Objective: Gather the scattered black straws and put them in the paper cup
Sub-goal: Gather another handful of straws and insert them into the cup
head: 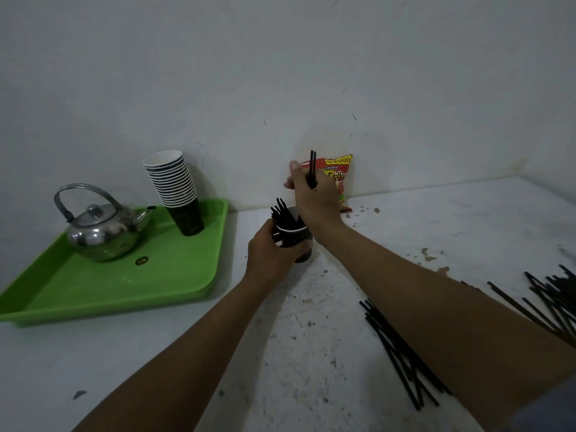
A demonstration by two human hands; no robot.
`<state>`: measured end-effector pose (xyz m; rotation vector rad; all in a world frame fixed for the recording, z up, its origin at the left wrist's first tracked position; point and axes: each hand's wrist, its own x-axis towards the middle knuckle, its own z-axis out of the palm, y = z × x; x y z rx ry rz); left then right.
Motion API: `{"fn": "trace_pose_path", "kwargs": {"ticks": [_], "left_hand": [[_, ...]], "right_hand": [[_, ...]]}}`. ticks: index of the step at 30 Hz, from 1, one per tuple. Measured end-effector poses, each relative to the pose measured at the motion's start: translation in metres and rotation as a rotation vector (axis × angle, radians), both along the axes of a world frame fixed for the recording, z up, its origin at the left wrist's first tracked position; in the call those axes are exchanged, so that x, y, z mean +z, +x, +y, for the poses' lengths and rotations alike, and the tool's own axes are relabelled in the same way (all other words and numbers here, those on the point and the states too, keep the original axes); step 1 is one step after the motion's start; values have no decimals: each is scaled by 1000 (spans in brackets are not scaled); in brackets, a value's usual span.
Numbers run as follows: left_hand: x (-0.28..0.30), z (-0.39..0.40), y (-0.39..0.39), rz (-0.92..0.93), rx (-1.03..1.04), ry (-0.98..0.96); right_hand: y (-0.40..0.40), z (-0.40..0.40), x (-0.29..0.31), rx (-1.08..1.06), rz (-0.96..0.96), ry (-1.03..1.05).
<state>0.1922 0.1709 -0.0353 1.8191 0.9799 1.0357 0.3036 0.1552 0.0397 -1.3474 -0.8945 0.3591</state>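
Black straws, that's what I'm watching: a bunch already stands in the paper cup [293,236], their tips [282,210] fanning out toward its left rim. The left hand [271,247] is wrapped around the cup's side, fingers curled and closed on it, and the cup sits on the white table [193,353] toward its back edge, near the wall. Directly above the cup, the right hand [311,191] pinches two straws [312,168] upright, fingers bunched tight around them; I think their lower ends are over the cup's mouth, but the hand hides them. More loose straws [402,353] lie in a pile near the right front of the table, partly under the right forearm, and another heap [551,294] spreads at the right edge. Behind the right hand, a red and yellow snack packet [341,173] leans on the wall. On the left side, a green tray [93,291] carries a steel kettle [99,229] and a stack of paper cups [174,188].
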Motion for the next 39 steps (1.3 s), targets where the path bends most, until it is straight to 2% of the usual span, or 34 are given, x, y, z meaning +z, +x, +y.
{"fn": "trace_pose_path", "kwargs": {"ticks": [8, 15, 20, 24, 30, 34, 39], "left_hand": [[-1, 1, 0, 35, 4, 9], [1, 0, -4, 70, 1, 3], [6, -2, -7, 96, 4, -22], [12, -10, -12, 152, 10, -39], [22, -42, -25, 310, 105, 14], [23, -77, -31, 401, 133, 154], [12, -119, -34, 537, 69, 279]], "right_hand": [[4, 1, 14, 13, 102, 142], [-1, -12, 3, 49, -306, -64], [6, -28, -12, 109, -482, -234], [12, -42, -17, 199, -558, -264], [25, -84, -14, 99, -575, -235], [33, -129, -16, 60, -600, -259], [39, -185, -27, 31, -648, -431]]}}
